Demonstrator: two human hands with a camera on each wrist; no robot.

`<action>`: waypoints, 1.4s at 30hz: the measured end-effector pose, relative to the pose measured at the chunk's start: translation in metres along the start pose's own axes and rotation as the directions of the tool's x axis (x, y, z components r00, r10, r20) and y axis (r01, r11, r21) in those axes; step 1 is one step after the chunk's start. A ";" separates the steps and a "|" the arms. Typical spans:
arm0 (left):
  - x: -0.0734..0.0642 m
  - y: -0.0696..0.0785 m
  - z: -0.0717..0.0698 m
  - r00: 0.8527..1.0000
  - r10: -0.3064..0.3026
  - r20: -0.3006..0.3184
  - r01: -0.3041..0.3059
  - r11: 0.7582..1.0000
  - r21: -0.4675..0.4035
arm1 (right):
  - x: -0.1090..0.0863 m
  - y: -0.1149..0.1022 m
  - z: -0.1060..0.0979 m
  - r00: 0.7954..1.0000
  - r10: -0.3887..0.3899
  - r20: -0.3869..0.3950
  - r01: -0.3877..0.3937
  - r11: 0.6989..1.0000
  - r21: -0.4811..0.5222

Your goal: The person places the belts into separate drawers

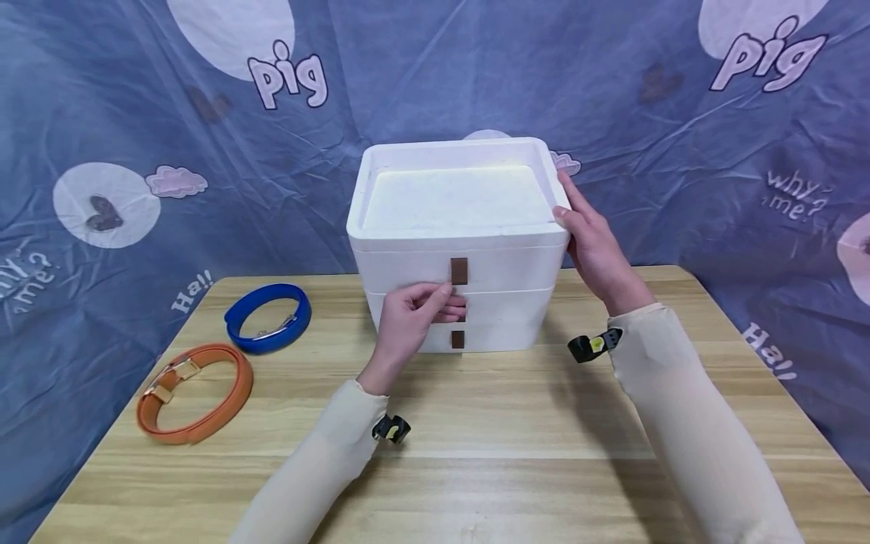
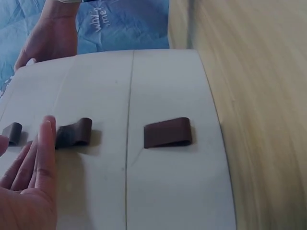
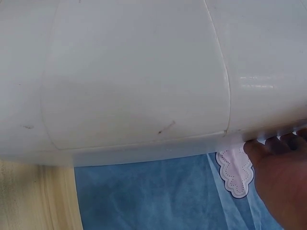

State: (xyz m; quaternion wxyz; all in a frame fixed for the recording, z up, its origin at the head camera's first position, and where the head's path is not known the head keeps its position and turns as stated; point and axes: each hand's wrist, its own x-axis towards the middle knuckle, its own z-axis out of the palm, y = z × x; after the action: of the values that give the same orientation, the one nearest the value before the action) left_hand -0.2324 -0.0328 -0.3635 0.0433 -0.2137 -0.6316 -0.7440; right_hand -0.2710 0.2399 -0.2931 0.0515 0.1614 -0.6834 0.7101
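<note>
Blue printed cloth was hung beyond a wood-grained table. At left were laid a coiled orange belt and a blue belt. The left hand was held at the middle brown tab, fingers straight; contact could not be made out. At far centre was set a white box, its top recessed, its seamed front fitted with three looped tabs, its right wall marked by a smudge. Its right edge was gripped by the right hand, thumb on top.

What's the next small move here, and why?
I'd probably curl the left hand round the middle brown tab and pull gently: its fingertips lie right by the tab, fairly straight, and the right hand is on the white box's rim, perhaps steadying it.
</note>
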 end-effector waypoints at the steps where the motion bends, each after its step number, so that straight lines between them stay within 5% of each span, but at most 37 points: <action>1: -0.001 -0.001 -0.001 1.000 -0.004 -0.009 0.004 1.000 0.017 | 0.000 0.000 0.000 1.000 0.001 0.001 -0.001 1.000 0.002; 8: -0.015 -0.003 -0.007 0.994 -0.107 0.019 0.105 0.991 0.079 | -0.002 -0.002 -0.002 1.000 -0.001 0.011 0.001 1.000 0.007; 14: -0.020 -0.014 -0.011 0.962 -0.257 0.087 0.249 0.963 0.100 | 0.000 -0.002 -0.001 1.000 0.002 0.014 -0.002 1.000 0.007; 21: -0.015 -0.030 -0.008 0.934 -0.342 0.102 0.338 0.940 0.054 | -0.001 -0.002 -0.001 1.000 0.008 0.010 -0.008 1.000 -0.004; 32: -0.014 -0.040 -0.001 0.930 -0.342 0.135 0.353 0.934 -0.064 | -0.001 -0.002 0.001 1.000 0.005 0.014 -0.005 1.000 -0.011; 42: -0.013 -0.039 0.001 0.943 -0.298 0.147 0.308 0.950 -0.057 | -0.002 -0.003 0.001 1.000 0.010 0.011 -0.010 1.000 -0.006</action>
State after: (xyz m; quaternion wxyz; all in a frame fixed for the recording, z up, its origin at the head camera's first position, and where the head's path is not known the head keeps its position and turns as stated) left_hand -0.2333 -0.0272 -0.4043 -0.1237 -0.1661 -0.6285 -0.7498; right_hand -0.2686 0.2392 -0.2910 0.0447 0.1616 -0.6866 0.7074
